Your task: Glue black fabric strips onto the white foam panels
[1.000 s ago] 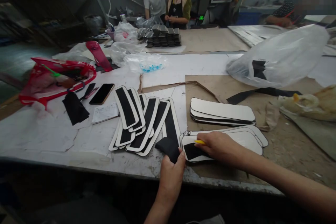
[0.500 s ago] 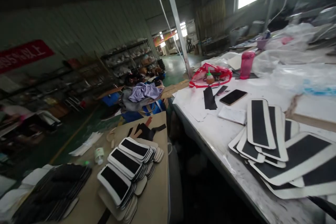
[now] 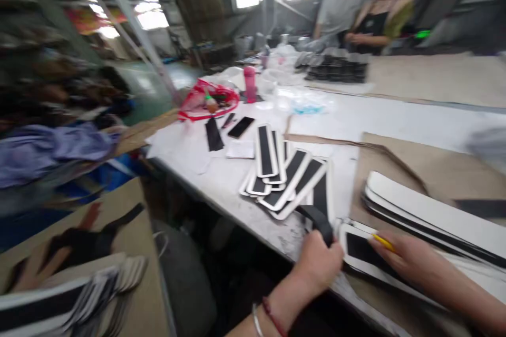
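Observation:
My left hand [image 3: 318, 263] is closed around a black strip [image 3: 316, 217], which curves up over the table edge. To its right, my right hand [image 3: 407, 254] grips a slim yellow tool [image 3: 382, 242]; its kind is not clear. The right hand lies over a white-bordered panel [image 3: 358, 246] with a black centre. Just beyond the left hand, similar black-and-white panels [image 3: 290, 176] lie fanned out on the white table [image 3: 201, 181]. A stack of long white-topped pieces [image 3: 430, 210] sits beyond my right hand.
A phone [image 3: 241, 127], a pink bottle [image 3: 250, 84] and a red bag [image 3: 197, 102] stand farther back on the table. At left, a brown table [image 3: 148, 279] bears more panels, with a gap between the tables. Two people [image 3: 367, 16] stand at the back.
The view has swung to the right, so the white table and its panels now sit nearer the middle. Both my hands have come into view, holding the black strip and the yellow tool.

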Tool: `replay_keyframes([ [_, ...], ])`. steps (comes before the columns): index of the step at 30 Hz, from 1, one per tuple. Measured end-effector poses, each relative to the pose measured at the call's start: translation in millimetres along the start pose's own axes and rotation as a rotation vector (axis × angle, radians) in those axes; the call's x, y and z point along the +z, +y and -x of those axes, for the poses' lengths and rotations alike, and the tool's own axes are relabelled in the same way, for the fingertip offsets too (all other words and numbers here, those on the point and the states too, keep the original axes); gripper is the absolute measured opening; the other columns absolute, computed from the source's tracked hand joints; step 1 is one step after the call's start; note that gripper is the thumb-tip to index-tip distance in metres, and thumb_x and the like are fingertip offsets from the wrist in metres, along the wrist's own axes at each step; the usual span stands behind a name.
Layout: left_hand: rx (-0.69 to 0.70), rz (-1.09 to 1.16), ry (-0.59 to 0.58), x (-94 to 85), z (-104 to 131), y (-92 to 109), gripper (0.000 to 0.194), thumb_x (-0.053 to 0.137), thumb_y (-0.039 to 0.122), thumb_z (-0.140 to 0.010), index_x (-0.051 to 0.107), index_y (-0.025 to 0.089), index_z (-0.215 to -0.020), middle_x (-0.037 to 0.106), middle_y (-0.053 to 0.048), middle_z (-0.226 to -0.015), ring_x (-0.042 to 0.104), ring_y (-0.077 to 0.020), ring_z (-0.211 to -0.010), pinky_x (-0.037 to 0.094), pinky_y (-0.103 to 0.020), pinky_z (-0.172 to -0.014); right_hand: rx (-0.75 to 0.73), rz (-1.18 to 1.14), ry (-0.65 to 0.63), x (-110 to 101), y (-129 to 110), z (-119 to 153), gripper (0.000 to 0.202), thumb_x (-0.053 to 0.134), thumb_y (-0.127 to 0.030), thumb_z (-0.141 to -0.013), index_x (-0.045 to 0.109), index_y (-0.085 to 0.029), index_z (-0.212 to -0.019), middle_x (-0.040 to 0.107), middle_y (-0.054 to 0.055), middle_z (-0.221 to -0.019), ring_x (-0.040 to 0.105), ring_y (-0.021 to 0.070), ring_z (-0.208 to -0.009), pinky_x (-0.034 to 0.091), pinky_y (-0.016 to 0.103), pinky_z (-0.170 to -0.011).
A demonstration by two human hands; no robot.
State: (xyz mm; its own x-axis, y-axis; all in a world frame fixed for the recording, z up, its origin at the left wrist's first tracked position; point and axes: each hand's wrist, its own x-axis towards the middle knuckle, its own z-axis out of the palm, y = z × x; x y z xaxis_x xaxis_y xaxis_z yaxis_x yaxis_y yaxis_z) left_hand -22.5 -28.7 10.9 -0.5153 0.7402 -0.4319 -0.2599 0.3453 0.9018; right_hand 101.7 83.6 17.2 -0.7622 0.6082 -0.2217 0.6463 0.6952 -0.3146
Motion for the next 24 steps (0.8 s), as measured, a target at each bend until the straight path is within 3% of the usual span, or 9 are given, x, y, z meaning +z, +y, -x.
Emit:
replay_keyframes([
  [3,-0.012,-0.054,-0.115,4.2,-20,-6,0.011,0.064,0.028,-0.067,0.065,0.018,-0.070,0.062,-0.004,-0.057,0.061,-0.0224,-0.068,0.046,-0.029,-0.060,0.151,-0.047,-0.103,-4,21,9,0.028,0.040,-0.030,-0.091,0.061,-0.017,-0.078,0.066,0.005,-0.075,0.061,0.0175,-0.068,0.044,0.028,-0.065],
  [6,-0.006,-0.108,-0.158,1.9,-23,-6,0.007,0.059,0.024,-0.069,0.063,0.018,-0.069,0.055,0.001,-0.047,0.055,-0.0174,-0.053,0.042,-0.026,-0.051,0.199,-0.106,-0.094,-12,19,6,0.026,0.040,-0.029,-0.088,0.059,-0.017,-0.077,0.067,0.008,-0.077,0.059,0.0186,-0.069,0.039,0.028,-0.064],
  [10,0.009,-0.142,-0.174,-0.2,-18,-4,0.008,0.055,0.022,-0.072,0.060,0.017,-0.070,0.051,0.003,-0.045,0.047,-0.0126,-0.044,0.037,-0.024,-0.047,0.181,-0.157,-0.090,-21,9,8,0.029,0.038,-0.032,-0.088,0.057,-0.018,-0.071,0.064,0.007,-0.071,0.054,0.0163,-0.063,0.035,0.027,-0.060],
  [19,-0.008,-0.130,-0.211,0.6,-24,-10,0.015,0.057,0.031,-0.073,0.058,0.017,-0.069,0.052,0.002,-0.048,0.047,-0.0119,-0.046,0.037,-0.022,-0.046,0.078,-0.398,-0.086,-38,5,12,0.029,0.040,-0.036,-0.087,0.050,-0.018,-0.067,0.055,-0.001,-0.066,0.047,0.0127,-0.061,0.034,0.024,-0.057],
  [24,-0.020,-0.132,-0.219,0.8,-23,-10,0.015,0.057,0.032,-0.073,0.057,0.017,-0.070,0.050,0.003,-0.049,0.046,-0.0115,-0.046,0.036,-0.022,-0.046,0.107,-0.275,-0.097,-31,6,6,0.029,0.041,-0.033,-0.087,0.054,-0.018,-0.067,0.059,0.002,-0.067,0.051,0.0141,-0.062,0.033,0.025,-0.058],
])
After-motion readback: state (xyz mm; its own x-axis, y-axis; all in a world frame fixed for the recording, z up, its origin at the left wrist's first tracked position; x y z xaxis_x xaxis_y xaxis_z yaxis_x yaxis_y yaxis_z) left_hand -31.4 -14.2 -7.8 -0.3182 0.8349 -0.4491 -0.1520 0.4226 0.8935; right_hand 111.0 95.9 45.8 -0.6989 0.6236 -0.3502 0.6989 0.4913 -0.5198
